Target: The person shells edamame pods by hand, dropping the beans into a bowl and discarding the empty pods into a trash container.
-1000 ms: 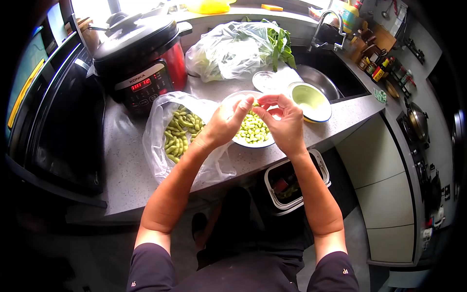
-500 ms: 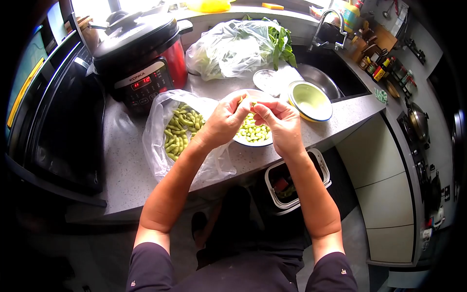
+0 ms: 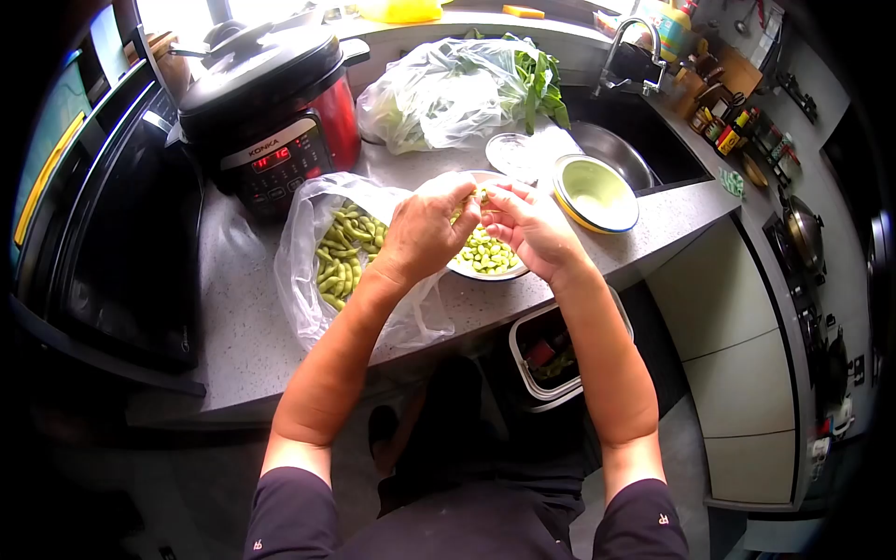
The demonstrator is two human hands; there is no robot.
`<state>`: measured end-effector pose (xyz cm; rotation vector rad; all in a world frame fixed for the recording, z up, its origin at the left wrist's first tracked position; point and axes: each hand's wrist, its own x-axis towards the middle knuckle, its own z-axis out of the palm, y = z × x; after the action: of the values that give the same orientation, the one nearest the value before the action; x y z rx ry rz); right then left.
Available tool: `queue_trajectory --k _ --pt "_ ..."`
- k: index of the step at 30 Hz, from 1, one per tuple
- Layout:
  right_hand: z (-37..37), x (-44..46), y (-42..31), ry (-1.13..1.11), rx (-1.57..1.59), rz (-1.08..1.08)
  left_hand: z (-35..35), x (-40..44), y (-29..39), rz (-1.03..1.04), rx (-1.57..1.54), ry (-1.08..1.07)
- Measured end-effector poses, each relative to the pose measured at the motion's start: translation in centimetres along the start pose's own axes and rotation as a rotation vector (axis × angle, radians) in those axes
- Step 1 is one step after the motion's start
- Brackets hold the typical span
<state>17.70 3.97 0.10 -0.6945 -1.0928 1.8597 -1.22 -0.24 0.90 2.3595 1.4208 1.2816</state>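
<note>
Head view: a speckled counter point(image 3: 238, 322) surrounds a black sink point(image 3: 676, 159).

I can read KONKA in capitals on the silvery strip point(image 3: 263, 147) across the front of the red and black cooker point(image 3: 338, 121). Just below it, the lit red display point(image 3: 273, 160) seems to end in 12, but I can't make out its first characters. The buttons' markings are too small for me. On my shirt, each sleeve point(image 3: 291, 513) bears a small pale mark I can't read clearly, and the tiny mark on the black appliance point(image 3: 131, 243) is illegible too.
</note>
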Motion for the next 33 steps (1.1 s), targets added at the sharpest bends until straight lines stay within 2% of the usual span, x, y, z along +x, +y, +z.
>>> queue_trajectory --k 7,13,17,26,30,33 --pt "0.1 0.8 -0.9 0.021 -0.345 -0.066 0.3 0.0 -0.8 0.095 0.140 0.045" --pt "0.5 0.5 -0.6 0.001 -0.625 -0.267 -0.2 0.3 -0.3 0.085 0.144 0.034" --pt "0.3 0.2 -0.7 0.017 -0.541 -0.203 0.0 0.2 -0.3 0.097 0.168 0.029" --pt "-0.3 0.5 -0.5 0.023 -0.720 -0.243 0.2 -0.1 -0.6 0.082 0.236 0.046" --pt "0.9 -1.5 -2.1 0.057 -0.845 -0.320 -0.2 0.1 0.2 0.075 0.141 0.066" --pt "1.3 -5.2 -4.3 0.204 -0.952 -0.626 -0.6 0.2 1.1 0.136 0.030 0.080"
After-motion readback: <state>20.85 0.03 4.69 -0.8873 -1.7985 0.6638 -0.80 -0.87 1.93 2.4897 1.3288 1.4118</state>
